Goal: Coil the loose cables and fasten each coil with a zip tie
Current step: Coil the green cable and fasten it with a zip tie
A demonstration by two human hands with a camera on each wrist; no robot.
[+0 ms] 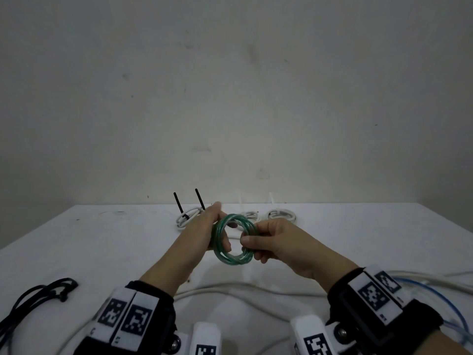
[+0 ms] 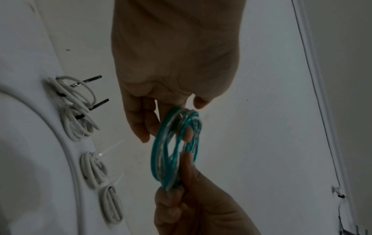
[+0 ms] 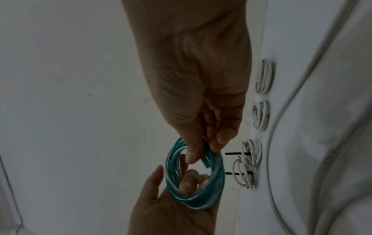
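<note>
The green cable coil (image 1: 234, 239) was held in the air above the white surface (image 1: 102, 242), between both hands. The left hand (image 1: 204, 230) had its fingers passed through the ring, curled about its left side; the right hand (image 1: 275, 243) pinched the right side between thumb and curled fingers. Behind it, near the surface's far edge, lay four white coils: two (image 1: 186, 217) bound with black zip ties (image 1: 178, 202) standing upright, and two (image 1: 281, 215) with pale ties. A black cable (image 1: 38, 295) lay at the near left, loose white and blue cables (image 1: 435, 290) at the near right.
</note>
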